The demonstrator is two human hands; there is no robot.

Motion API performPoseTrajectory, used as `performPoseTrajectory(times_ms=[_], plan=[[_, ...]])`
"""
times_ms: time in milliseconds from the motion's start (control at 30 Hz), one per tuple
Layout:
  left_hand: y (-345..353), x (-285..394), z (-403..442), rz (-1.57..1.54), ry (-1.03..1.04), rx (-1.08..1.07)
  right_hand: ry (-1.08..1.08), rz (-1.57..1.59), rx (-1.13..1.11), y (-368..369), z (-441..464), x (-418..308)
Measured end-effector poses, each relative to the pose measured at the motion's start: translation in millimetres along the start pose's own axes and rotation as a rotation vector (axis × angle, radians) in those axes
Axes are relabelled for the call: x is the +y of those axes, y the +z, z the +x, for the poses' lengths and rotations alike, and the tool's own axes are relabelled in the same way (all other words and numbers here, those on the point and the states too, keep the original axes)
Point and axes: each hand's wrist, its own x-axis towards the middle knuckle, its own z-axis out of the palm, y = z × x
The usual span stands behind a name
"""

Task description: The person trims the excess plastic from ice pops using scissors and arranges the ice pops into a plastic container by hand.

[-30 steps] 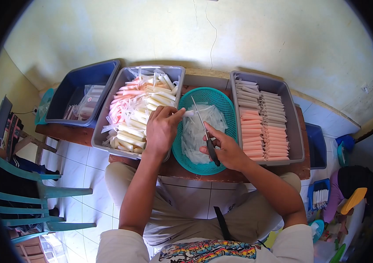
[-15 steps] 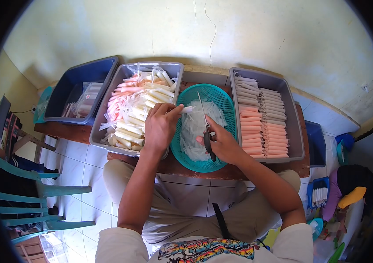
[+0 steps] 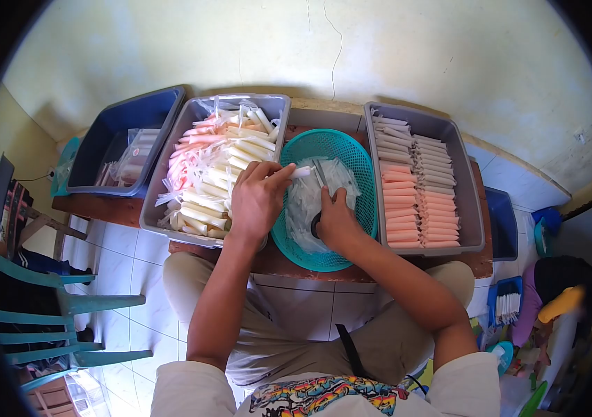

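My left hand [image 3: 257, 201] is closed on a whitish ice-pop tube [image 3: 301, 172], whose end pokes out past the fingertips. In my right hand [image 3: 339, 222] is a pair of dark-handled scissors [image 3: 320, 175]; its blades point up beside the tube's end, and I cannot make out whether they touch it. Both hands are over a turquoise mesh basket [image 3: 367, 167], which holds a heap of clear plastic scraps [image 3: 303, 222]. Left of it, a grey bin [image 3: 279, 101] is piled with loose yellowish and pink ice-pop tubes [image 3: 205, 198].
On the right, another grey bin [image 3: 473, 187] holds pink and pale tubes stacked in rows. A dark blue bin [image 3: 94, 118] with packed bags stands at far left. Below are a green chair [image 3: 25, 306] and, at right, a person [image 3: 567, 292] bending near a blue basket [image 3: 496, 295].
My right hand has turned and moved slightly up, and the scissor blades look closer together, nearer the tube. The left hand has barely shifted. The person at right has moved slightly.
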Motion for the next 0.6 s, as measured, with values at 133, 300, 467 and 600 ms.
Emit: performPoseTrajectory(times_ms=[133,300,467,600], plan=[[2,0,0,-0.014,-0.005,0.01,-0.003,-0.037,-0.042,-3,-3,-8],[2,3,1,-0.032,-0.008,0.0,0.0,-0.03,-0.02,-4,-5,-10],[4,5,1,-0.075,-0.012,0.012,-0.062,-0.015,-0.009,-18,-10,-9],[4,6,1,-0.087,0.001,0.006,-0.286,0.137,0.247,-36,-6,-4]])
